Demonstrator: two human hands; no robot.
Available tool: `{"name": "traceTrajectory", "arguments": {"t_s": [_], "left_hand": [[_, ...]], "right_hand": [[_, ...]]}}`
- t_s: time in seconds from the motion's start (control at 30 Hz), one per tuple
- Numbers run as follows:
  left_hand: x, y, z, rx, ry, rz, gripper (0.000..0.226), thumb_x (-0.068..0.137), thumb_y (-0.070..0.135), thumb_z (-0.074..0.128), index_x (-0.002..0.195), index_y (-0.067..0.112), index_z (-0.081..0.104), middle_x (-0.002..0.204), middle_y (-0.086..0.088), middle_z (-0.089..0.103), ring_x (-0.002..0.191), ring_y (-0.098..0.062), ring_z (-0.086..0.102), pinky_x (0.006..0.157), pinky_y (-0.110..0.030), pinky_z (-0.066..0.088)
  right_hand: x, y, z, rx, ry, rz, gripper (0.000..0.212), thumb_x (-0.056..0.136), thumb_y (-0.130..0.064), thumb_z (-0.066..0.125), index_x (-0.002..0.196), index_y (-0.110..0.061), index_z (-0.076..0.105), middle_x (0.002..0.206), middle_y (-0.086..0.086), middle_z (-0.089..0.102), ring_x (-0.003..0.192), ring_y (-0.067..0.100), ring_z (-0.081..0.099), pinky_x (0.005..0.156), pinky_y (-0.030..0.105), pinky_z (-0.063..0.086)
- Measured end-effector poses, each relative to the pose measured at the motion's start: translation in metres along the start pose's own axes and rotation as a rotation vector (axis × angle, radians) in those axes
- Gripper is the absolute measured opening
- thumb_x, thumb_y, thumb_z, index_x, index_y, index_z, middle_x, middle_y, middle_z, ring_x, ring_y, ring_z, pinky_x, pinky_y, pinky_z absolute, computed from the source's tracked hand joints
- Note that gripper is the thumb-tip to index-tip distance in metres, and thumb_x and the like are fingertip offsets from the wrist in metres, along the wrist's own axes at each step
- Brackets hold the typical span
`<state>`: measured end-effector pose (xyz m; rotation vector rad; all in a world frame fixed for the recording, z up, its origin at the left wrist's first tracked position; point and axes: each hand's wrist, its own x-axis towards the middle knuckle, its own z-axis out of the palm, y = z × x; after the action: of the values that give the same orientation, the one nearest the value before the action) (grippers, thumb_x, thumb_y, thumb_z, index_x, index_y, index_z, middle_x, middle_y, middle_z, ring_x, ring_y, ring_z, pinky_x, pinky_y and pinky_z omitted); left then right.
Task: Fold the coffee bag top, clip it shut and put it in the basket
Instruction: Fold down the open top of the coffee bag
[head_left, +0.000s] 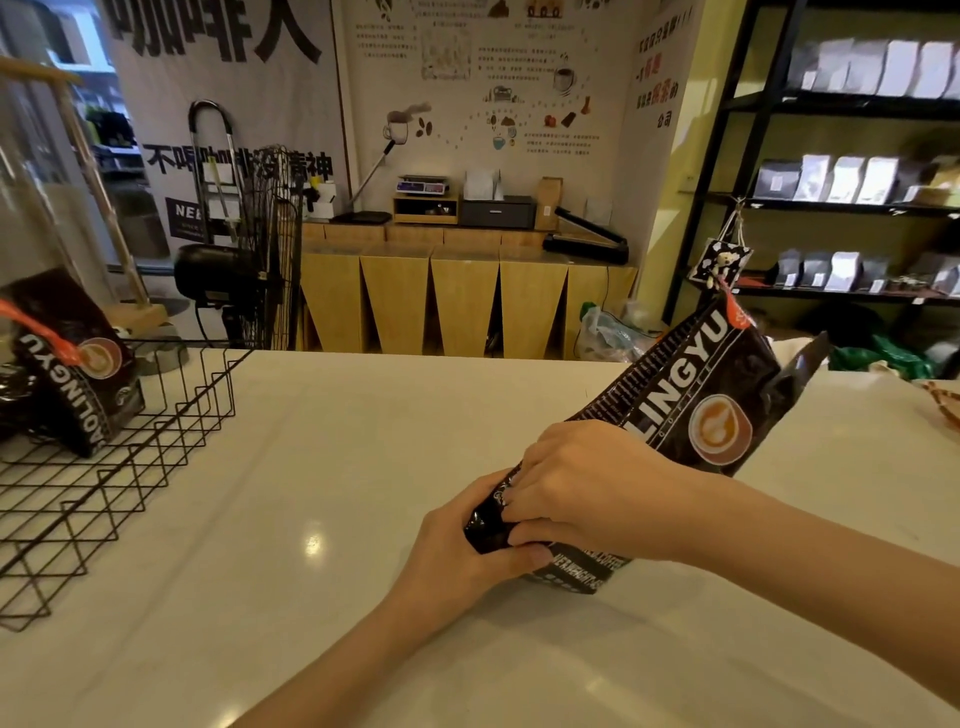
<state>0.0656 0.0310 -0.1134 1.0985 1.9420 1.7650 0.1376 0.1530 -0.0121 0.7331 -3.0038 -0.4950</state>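
A black coffee bag (696, 405) with a coffee-cup logo lies tilted over the white counter, its far end raised toward the right. Both hands grip its near, lower end, where the net-weight print is. My left hand (467, 556) holds it from below and the left. My right hand (587, 483) presses on it from above. An orange clip (735, 316) sits on the bag's raised far end. The black wire basket (156, 436) stands on the counter at the left, well apart from my hands. Inside it leans another black coffee bag (78, 364) with an orange clip (49, 332).
The white counter (322, 519) stretches between the basket and my hands. A black floor fan (249, 270) stands behind the counter at the left. A wooden sideboard (457, 296) runs along the back wall, and dark shelves (852, 202) of bags fill the right.
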Motion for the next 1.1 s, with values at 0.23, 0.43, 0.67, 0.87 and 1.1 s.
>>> {"name": "traceTrajectory", "arguments": {"t_s": [0.23, 0.43, 0.67, 0.87, 1.1], "left_hand": [[0.0, -0.004, -0.003, 0.013, 0.022, -0.03, 0.052, 0.062, 0.008, 0.078, 0.099, 0.039, 0.059, 0.09, 0.024, 0.07, 0.085, 0.002, 0.064, 0.068, -0.011, 0.047], [0.001, -0.008, -0.005, 0.055, 0.022, -0.026, 0.055, 0.053, 0.036, 0.076, 0.105, 0.033, 0.058, 0.092, 0.02, 0.07, 0.084, 0.0, 0.065, 0.068, -0.014, 0.048], [0.001, -0.008, -0.02, 0.116, -0.079, -0.053, 0.068, 0.058, 0.026, 0.077, 0.12, 0.033, 0.048, 0.089, 0.02, 0.071, 0.082, 0.003, 0.065, 0.069, -0.01, 0.047], [0.013, 0.006, -0.024, 0.29, -0.194, -0.03, 0.06, 0.056, 0.02, 0.083, 0.103, 0.035, 0.05, 0.085, 0.025, 0.069, 0.076, 0.01, 0.063, 0.06, -0.009, 0.047], [0.017, 0.003, -0.019, 0.184, -0.243, -0.076, 0.038, 0.07, -0.004, 0.069, 0.084, 0.027, 0.052, 0.076, 0.012, 0.062, 0.074, -0.006, 0.059, 0.069, -0.003, 0.044]], "right_hand": [[0.008, 0.001, 0.005, -0.016, 0.011, -0.037, 0.03, 0.094, -0.03, 0.035, 0.094, -0.012, 0.059, 0.093, 0.007, 0.068, 0.082, 0.029, 0.062, 0.077, 0.043, 0.051], [0.004, -0.001, 0.011, -0.137, 0.228, -0.014, 0.02, 0.08, -0.036, 0.058, 0.068, -0.022, 0.065, 0.068, -0.008, 0.069, 0.067, 0.015, 0.061, 0.063, 0.03, 0.053], [0.026, -0.006, 0.026, -0.17, 0.191, -0.076, 0.023, 0.067, -0.026, 0.071, 0.047, -0.028, 0.06, 0.044, -0.011, 0.058, 0.044, 0.008, 0.054, 0.052, 0.021, 0.043], [0.035, -0.009, 0.028, -0.19, 0.105, -0.147, 0.017, 0.073, -0.02, 0.063, 0.057, -0.027, 0.063, 0.054, -0.011, 0.063, 0.053, 0.01, 0.059, 0.059, 0.025, 0.048], [0.003, -0.007, 0.03, -0.07, 0.61, -0.03, 0.022, 0.085, -0.024, 0.059, 0.107, -0.018, 0.058, 0.115, -0.001, 0.065, 0.118, 0.015, 0.048, 0.112, 0.037, 0.023]]}}
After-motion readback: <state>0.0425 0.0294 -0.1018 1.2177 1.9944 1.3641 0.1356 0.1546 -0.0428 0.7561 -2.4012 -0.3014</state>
